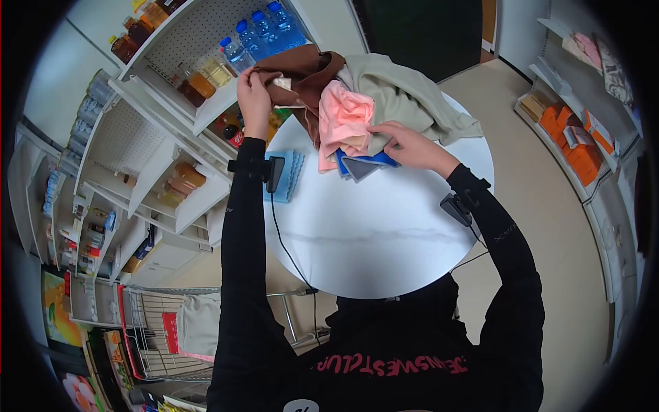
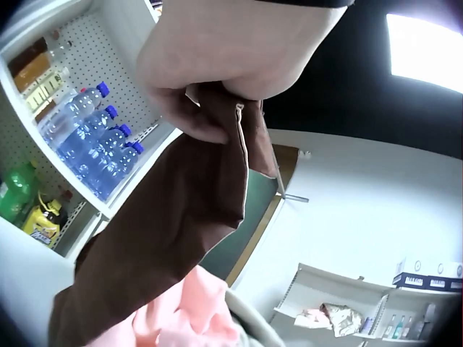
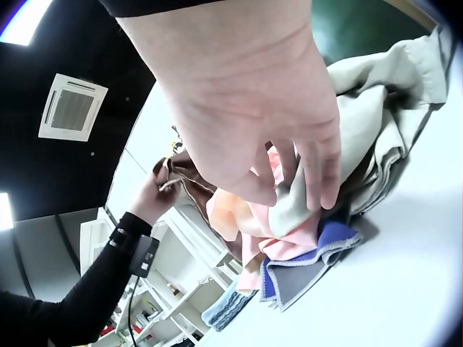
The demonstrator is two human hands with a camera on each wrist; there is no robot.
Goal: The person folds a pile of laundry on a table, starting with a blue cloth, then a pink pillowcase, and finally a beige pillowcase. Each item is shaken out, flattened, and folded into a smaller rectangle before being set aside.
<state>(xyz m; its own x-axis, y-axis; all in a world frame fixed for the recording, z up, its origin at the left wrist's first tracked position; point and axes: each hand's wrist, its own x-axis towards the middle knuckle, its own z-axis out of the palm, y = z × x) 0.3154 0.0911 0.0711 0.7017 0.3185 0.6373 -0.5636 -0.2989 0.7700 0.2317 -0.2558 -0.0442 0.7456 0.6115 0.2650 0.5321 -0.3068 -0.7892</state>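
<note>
My left hand (image 1: 255, 103) grips the edge of a brown garment (image 2: 166, 217) and holds it raised over the far left of the round white table (image 1: 371, 254). Bunched pink cloth (image 1: 343, 113) lies right of the brown fabric. My right hand (image 1: 412, 145) is over the pile's near right side, its index finger stretched to the pink cloth's edge and the other fingers loosely bent. Grey-green fabric (image 1: 405, 89) spreads behind it and shows beneath the fingers in the right wrist view. A blue and grey folded cloth (image 3: 304, 267) sticks out under the pile.
A light blue folded cloth (image 1: 292, 175) lies at the table's left edge. Shelves with blue-capped water bottles (image 1: 257, 38) stand close behind on the left. A shopping cart (image 1: 141, 323) with a pale bag (image 1: 199, 326) is at the lower left. More shelving (image 1: 573, 130) lines the right.
</note>
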